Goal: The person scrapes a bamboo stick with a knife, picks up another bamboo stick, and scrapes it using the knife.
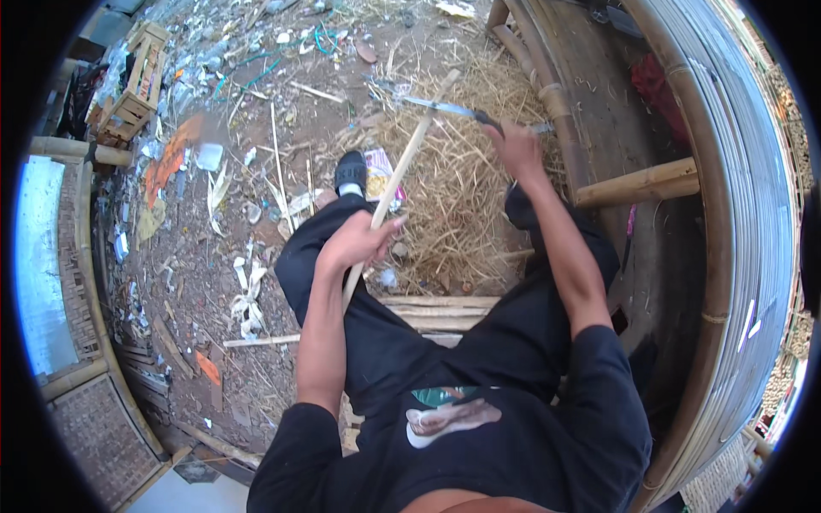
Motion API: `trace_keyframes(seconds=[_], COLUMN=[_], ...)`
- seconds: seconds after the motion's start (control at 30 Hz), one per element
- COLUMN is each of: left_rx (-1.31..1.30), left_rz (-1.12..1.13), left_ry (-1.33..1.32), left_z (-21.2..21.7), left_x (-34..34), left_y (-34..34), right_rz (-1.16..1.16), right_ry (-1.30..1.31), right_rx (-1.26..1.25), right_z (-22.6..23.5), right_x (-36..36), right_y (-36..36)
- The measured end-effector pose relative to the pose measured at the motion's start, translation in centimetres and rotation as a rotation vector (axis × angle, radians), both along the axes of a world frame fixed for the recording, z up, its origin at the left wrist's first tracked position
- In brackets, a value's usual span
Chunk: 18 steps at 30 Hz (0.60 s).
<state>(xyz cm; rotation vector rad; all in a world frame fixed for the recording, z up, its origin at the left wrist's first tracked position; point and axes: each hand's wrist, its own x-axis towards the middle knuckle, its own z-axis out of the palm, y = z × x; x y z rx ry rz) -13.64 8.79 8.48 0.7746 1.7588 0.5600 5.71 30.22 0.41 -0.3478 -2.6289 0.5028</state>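
My left hand (360, 240) is closed around a long pale bamboo strip (404, 162). The strip slants away from beside my left thigh toward the far middle, tilted a little to the right. My right hand (518, 151) grips the dark handle of a knife (446, 107). Its curved blade points left and crosses the strip near its far end; whether the edge touches the strip I cannot tell. Below both lies a heap of thin straw-coloured shavings (466, 209) on the ground between my legs.
My sandalled left foot (351, 171) stands beside a printed packet (381, 168). Scraps of plastic and a wooden crate (137, 81) lie to the left. A bamboo-framed platform (710, 214) runs along my right, with a short bamboo beam (637, 182) jutting out toward my knee.
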Motion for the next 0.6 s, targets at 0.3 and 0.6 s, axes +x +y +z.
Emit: trace_keyframes(seconds=[0.3, 0.6], left_rx=[0.080, 0.345], left_rz=[0.031, 0.149], left_ry=[0.088, 0.147], left_z=[0.7, 0.2], left_x=[1.4, 1.4], left_y=[-0.2, -1.1], right_rz=[-0.338, -0.117], right_ry=[0.015, -0.031], right_rx=[-1.342, -0.217], right_z=[-2.1, 2.8], right_x=[-2.1, -0.4], right_y=[-0.9, -3.9])
